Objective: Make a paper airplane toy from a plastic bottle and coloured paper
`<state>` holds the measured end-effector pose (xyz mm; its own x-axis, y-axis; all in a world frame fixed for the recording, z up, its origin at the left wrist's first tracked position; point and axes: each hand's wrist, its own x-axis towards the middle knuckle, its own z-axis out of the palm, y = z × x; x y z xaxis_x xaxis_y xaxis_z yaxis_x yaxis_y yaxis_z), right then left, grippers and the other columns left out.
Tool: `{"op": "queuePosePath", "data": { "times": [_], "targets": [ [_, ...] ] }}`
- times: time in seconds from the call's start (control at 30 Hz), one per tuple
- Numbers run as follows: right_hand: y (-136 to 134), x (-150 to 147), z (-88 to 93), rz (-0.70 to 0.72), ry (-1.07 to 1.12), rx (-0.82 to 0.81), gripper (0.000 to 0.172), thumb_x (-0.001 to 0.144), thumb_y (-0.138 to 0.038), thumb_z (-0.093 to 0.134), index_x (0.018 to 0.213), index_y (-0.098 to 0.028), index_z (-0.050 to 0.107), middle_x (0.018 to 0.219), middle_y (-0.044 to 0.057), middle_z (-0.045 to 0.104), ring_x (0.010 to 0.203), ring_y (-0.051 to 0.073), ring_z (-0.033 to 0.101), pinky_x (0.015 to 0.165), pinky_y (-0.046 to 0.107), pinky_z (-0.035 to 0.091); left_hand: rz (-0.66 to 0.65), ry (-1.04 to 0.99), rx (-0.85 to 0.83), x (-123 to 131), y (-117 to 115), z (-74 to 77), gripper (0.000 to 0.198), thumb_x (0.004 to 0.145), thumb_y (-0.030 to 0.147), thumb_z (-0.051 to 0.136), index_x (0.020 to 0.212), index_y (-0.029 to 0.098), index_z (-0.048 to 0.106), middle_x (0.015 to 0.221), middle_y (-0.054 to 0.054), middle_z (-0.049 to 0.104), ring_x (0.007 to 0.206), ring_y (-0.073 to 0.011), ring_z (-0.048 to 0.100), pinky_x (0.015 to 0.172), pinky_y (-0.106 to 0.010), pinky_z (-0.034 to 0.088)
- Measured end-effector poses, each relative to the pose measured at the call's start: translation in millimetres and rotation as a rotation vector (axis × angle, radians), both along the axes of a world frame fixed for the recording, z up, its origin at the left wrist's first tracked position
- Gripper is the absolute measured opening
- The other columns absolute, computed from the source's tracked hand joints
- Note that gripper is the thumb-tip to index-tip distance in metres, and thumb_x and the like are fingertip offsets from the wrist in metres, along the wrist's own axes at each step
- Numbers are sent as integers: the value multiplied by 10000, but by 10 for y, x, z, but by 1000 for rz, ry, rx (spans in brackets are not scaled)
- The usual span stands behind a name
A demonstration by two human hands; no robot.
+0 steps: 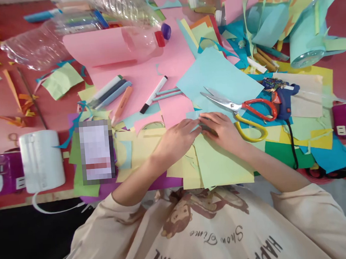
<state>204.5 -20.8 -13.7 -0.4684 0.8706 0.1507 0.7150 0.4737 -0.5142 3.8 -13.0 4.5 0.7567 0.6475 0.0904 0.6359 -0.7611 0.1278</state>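
Note:
My left hand [179, 136] and my right hand [222, 130] meet at the middle of the table, fingertips almost touching. Between them is a small light blue paper piece [192, 115], partly hidden under the fingers. Both hands have their fingers bent and pressed together on it. Beneath the right hand lies a pale green sheet [228, 163], with pale yellow paper [150, 145] on the left side. Scissors [233, 107] with one red and one yellow handle rest partly open just beyond my right hand, their blades over a larger light blue sheet [218, 74].
A blue glue gun [284, 101] with a black cord lies at right. Several markers [110, 92], a blurred-out phone [96, 149] and a white corded device [42, 160] are at left. Plastic bottles, one pink-wrapped bottle [100, 47], and a blue paper-covered bottle [306, 41] stand farther back.

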Motion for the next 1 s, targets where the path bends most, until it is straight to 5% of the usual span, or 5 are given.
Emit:
{"op": "queuePosePath", "data": {
  "times": [0.47,0.67,0.83,1.0],
  "targets": [
    [22,68,76,75,41,-102,431,908,-101,441,1310,-174,580,1370,129,583,1238,282,539,1046,508,469,-22,-60,-42,-5,12,2,352,870,-9,407,1121,118,619,1147,-103,687,1081,-207,658,835,-320,594],
    [285,102,366,235,-89,-185,481,846,-10,393,1210,-205,641,1322,86,619,1204,256,574,1008,476,506,-14,-37,-69,-4,11,-5,329,879,0,429,1091,119,650,1172,-109,682,1075,-212,660,788,-314,602],
    [754,-501,569,255,-273,-20,278,941,-124,442,1080,-142,682,1111,98,699,1055,258,616,928,417,507,-2,9,-119,-2,17,36,372,853,-22,451,1120,123,666,1123,-105,712,1026,-223,679,622,-263,574],
    [1023,-1229,420,491,-399,182,379,962,-49,346,1234,-118,600,1313,97,624,1231,249,539,990,387,464,15,33,-111,-9,38,-3,375,775,-57,450,973,126,711,909,-96,752,787,-237,713,511,-275,512]
  ]
}}
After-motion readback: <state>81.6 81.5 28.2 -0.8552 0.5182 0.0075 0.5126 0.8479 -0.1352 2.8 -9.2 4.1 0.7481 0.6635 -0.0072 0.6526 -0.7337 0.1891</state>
